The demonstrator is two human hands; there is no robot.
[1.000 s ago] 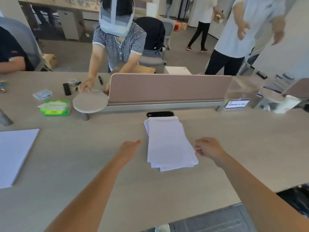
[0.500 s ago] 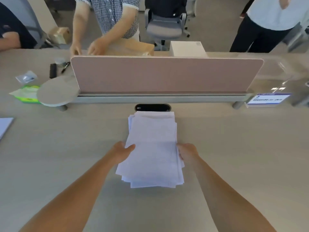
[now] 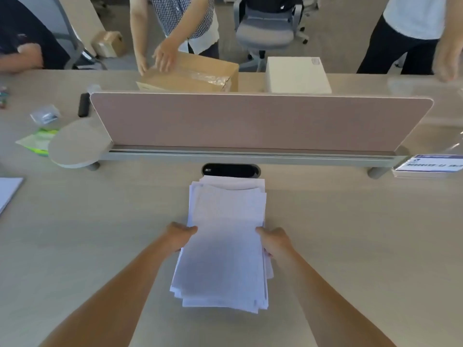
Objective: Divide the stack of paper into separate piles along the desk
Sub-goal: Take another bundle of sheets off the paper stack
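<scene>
A loose stack of white paper [image 3: 225, 236] lies lengthwise in the middle of the light wooden desk [image 3: 350, 246], its sheets fanned unevenly. My left hand [image 3: 179, 235] grips the stack's left edge, thumb on top. My right hand [image 3: 274, 240] grips the right edge the same way. The near end of the stack looks slightly raised off the desk. Another pile of white paper [image 3: 8, 192] rests at the far left edge of the desk.
A pink divider screen [image 3: 260, 121] crosses the desk behind the stack, with a black cable port [image 3: 230, 170] in front of it. A round side shelf [image 3: 75, 146], green tissue pack [image 3: 37, 141] and label stand [image 3: 428, 165] sit nearby. People stand behind with boxes.
Both hands came in from beside the stack and closed on its left and right edges. The view tilted down and closer to the desk.
</scene>
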